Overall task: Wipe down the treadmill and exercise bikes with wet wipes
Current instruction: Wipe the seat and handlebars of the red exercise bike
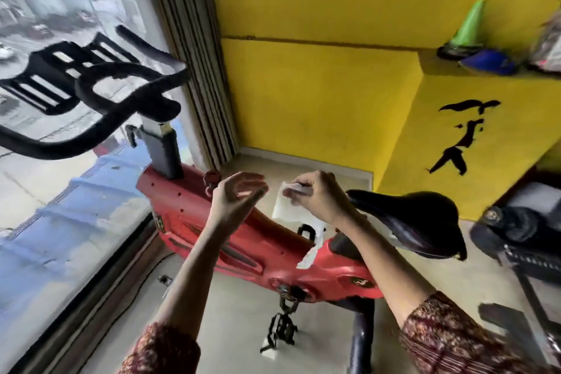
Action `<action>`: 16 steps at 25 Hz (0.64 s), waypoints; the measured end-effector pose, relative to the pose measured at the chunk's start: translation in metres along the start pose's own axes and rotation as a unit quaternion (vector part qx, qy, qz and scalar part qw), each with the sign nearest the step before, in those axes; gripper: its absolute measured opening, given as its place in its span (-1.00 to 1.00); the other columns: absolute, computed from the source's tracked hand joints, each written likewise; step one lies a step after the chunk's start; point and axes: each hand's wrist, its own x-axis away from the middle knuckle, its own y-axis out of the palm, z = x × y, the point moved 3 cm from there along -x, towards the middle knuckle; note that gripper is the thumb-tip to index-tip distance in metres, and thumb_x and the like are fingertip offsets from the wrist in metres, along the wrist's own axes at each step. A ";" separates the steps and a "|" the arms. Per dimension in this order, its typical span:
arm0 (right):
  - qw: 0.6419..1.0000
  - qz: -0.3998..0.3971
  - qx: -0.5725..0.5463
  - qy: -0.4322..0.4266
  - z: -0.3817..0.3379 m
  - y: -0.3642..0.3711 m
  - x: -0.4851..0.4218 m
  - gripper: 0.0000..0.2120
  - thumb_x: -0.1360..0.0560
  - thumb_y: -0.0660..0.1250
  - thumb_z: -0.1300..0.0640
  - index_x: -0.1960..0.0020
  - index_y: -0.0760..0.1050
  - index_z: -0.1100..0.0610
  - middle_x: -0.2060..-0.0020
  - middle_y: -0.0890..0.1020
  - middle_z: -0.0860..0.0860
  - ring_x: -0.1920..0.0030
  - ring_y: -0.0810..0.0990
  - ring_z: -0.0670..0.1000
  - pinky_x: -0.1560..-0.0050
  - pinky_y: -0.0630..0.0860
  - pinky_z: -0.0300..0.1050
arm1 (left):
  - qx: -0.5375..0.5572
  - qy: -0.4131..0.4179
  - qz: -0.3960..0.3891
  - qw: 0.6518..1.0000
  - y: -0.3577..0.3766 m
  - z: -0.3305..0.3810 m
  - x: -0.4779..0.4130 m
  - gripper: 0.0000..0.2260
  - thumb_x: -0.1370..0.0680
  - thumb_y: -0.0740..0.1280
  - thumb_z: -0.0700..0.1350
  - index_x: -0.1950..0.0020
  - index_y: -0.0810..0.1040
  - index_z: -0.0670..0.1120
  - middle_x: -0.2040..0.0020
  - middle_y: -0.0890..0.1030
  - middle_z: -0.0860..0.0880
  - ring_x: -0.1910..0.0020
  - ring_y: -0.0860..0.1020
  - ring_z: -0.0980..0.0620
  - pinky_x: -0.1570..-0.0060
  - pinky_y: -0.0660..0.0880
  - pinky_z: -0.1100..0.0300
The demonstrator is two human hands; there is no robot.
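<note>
A red exercise bike (261, 249) stands below me, with black handlebars (91, 82) at the upper left and a black saddle (416, 222) at the right. My right hand (315, 194) pinches a white wet wipe (287, 206) by its top edge, and the wipe hangs down over the bike's frame. My left hand (236, 194) hovers just left of the wipe with its fingers loosely curled and nothing in it. A black pedal (280, 328) hangs under the frame.
A large window (60, 176) runs along the left and a yellow wall (334, 85) fills the back. A yellow ledge holds a green cone (470, 24) and a blue object (488, 62). Another machine (522, 240) stands at the right edge.
</note>
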 end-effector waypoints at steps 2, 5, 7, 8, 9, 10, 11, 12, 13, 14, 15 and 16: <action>0.999 0.014 0.017 0.032 0.014 -0.011 0.003 -0.74 -0.45 0.46 0.12 0.24 0.60 0.32 0.32 0.67 0.14 0.32 0.60 -0.01 0.29 0.50 -0.08 | -0.021 -0.005 -0.049 0.999 0.014 -0.002 -0.013 -0.81 -0.41 0.50 -0.21 0.12 0.60 0.06 0.26 0.67 0.23 0.19 0.62 0.29 0.16 0.50 0.42; 0.995 0.052 0.013 0.078 0.032 -0.030 0.009 -0.73 -0.45 0.46 0.11 0.39 0.49 0.10 0.42 0.60 -0.01 0.41 0.49 -0.14 0.36 0.39 -0.19 | 0.002 0.007 -0.091 0.996 0.049 0.000 -0.030 -0.84 -0.36 0.48 -0.04 0.08 0.63 0.04 0.16 0.69 0.13 0.12 0.64 0.23 0.13 0.54 0.38; 0.993 0.062 0.013 0.101 0.039 -0.041 0.014 -0.71 -0.45 0.46 0.10 0.40 0.47 0.06 0.42 0.62 0.05 0.42 0.48 -0.13 0.38 0.35 -0.18 | 0.019 0.007 -0.114 0.993 0.067 0.003 -0.038 -0.85 -0.43 0.50 -0.14 0.03 0.65 -0.07 0.11 0.68 0.08 0.12 0.62 0.29 0.17 0.50 0.43; 0.992 0.066 0.008 0.108 0.042 -0.046 0.015 -0.74 -0.45 0.46 0.09 0.37 0.51 0.09 0.39 0.64 0.10 0.42 0.47 -0.14 0.38 0.34 -0.17 | 0.015 0.012 -0.123 0.992 0.074 0.007 -0.040 -0.86 -0.46 0.48 -0.19 0.00 0.65 -0.11 0.09 0.68 0.06 0.13 0.61 0.32 0.18 0.47 0.46; 0.990 0.074 -0.006 0.116 0.045 -0.051 0.017 -0.77 -0.45 0.46 0.09 0.33 0.55 0.14 0.37 0.65 0.11 0.43 0.47 -0.18 0.38 0.34 -0.18 | 0.012 0.012 -0.132 0.991 0.082 0.010 -0.042 -0.86 -0.48 0.46 -0.19 -0.02 0.65 -0.13 0.07 0.68 0.03 0.13 0.61 0.33 0.19 0.46 0.48; 0.989 0.081 -0.022 0.125 0.047 -0.057 0.019 -0.77 -0.45 0.46 0.10 0.30 0.58 0.21 0.36 0.65 0.09 0.44 0.48 -0.21 0.37 0.35 -0.18 | 0.011 0.014 -0.143 0.990 0.088 0.014 -0.044 -0.85 -0.48 0.45 -0.18 -0.04 0.64 -0.13 0.04 0.68 0.02 0.11 0.60 0.33 0.18 0.46 0.48; 0.987 0.092 -0.034 0.131 0.048 -0.062 0.021 -0.76 -0.45 0.45 0.10 0.27 0.59 0.26 0.37 0.65 0.08 0.43 0.52 -0.19 0.37 0.38 -0.17 | 0.018 0.012 -0.160 0.987 0.093 0.019 -0.045 -0.82 -0.47 0.47 -0.15 -0.06 0.63 -0.10 0.02 0.68 0.01 0.08 0.61 0.31 0.15 0.47 0.47; 0.986 0.097 -0.040 0.132 0.050 -0.067 0.022 -0.74 -0.45 0.45 0.09 0.28 0.59 0.28 0.39 0.65 0.05 0.43 0.55 -0.12 0.37 0.39 -0.15 | 0.025 0.012 -0.185 0.982 0.098 0.021 -0.046 -0.76 -0.44 0.50 -0.09 -0.09 0.62 -0.06 0.00 0.67 0.02 0.03 0.61 0.29 0.11 0.48 0.45; 0.985 0.100 -0.049 0.129 0.051 -0.070 0.024 -0.74 -0.46 0.44 0.10 0.33 0.59 0.25 0.44 0.63 -0.01 0.45 0.54 -0.09 0.38 0.39 -0.13 | 0.023 0.008 -0.213 0.977 0.101 0.021 -0.047 -0.68 -0.40 0.50 -0.03 -0.12 0.59 -0.01 -0.03 0.66 0.04 -0.02 0.60 0.27 0.05 0.50 0.40; 0.984 0.102 -0.063 0.129 0.052 -0.074 0.025 -0.72 -0.47 0.43 0.12 0.38 0.56 0.18 0.50 0.60 -0.07 0.47 0.51 -0.11 0.39 0.41 -0.15 | 0.009 0.008 -0.243 0.970 0.105 0.021 -0.048 -0.61 -0.37 0.51 0.01 -0.17 0.56 0.03 -0.06 0.65 0.07 -0.07 0.58 0.27 -0.01 0.49 0.36; 0.982 0.102 -0.094 0.131 0.055 -0.077 0.026 -0.70 -0.48 0.42 0.13 0.41 0.52 0.16 0.51 0.57 -0.09 0.45 0.51 -0.12 0.34 0.50 -0.09 | -0.010 0.006 -0.272 0.962 0.109 0.022 -0.048 -0.55 -0.36 0.53 -0.01 -0.22 0.53 0.05 -0.09 0.63 0.09 -0.11 0.55 0.27 -0.04 0.48 0.35; 0.977 0.106 -0.127 0.134 0.056 -0.080 0.026 -0.66 -0.48 0.42 0.09 0.40 0.50 0.23 0.48 0.56 -0.06 0.40 0.53 -0.07 0.24 0.57 0.09 | -0.027 0.009 -0.297 0.955 0.112 0.020 -0.048 -0.49 -0.37 0.56 -0.05 -0.27 0.50 0.05 -0.12 0.61 0.09 -0.14 0.53 0.27 -0.02 0.46 0.38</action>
